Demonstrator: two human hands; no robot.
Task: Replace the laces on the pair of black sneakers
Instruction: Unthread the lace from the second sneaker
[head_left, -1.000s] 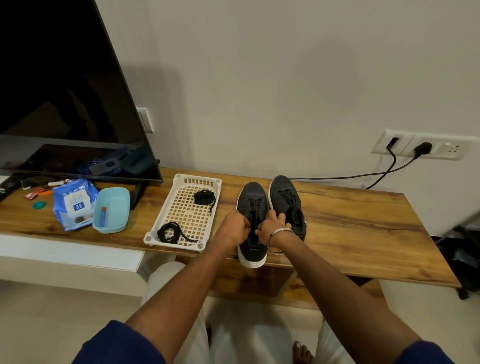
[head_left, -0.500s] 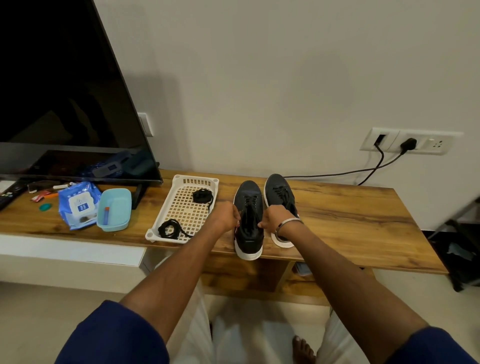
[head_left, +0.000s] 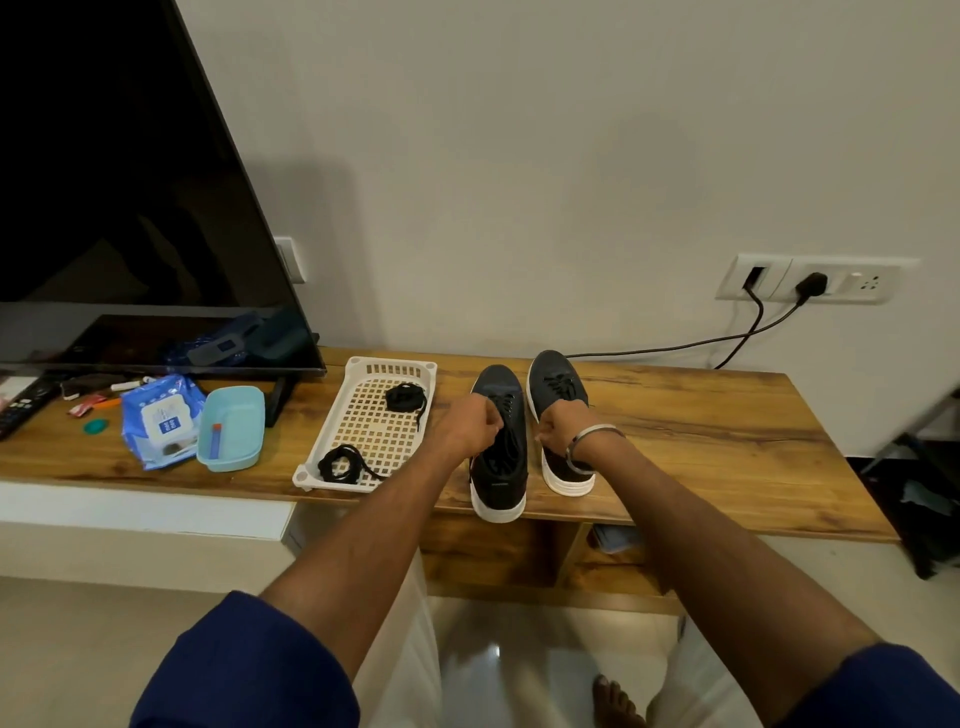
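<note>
Two black sneakers with white soles stand side by side on the wooden table, toes toward the wall: the left sneaker (head_left: 500, 467) nearer me and the right sneaker (head_left: 558, 387) a little further back. My left hand (head_left: 467, 423) and my right hand (head_left: 561, 428) sit on either side of the left sneaker's tongue, fingers curled, each pinching a black lace end (head_left: 511, 436) pulled outward. Two coiled black laces (head_left: 405, 397) (head_left: 340, 462) lie in a white perforated tray (head_left: 332, 431) left of the shoes.
A large TV (head_left: 130, 208) stands at the left. Below it lie a blue wipes pack (head_left: 158, 421), a light-blue tub (head_left: 231, 428) and a remote (head_left: 23, 405). A black cable (head_left: 675, 345) runs from the wall socket (head_left: 810, 278) behind the shoes.
My hands have drawn apart over the left sneaker, pulling its lace ends outward. The view has shifted slightly; the shoes and tray have not moved.
</note>
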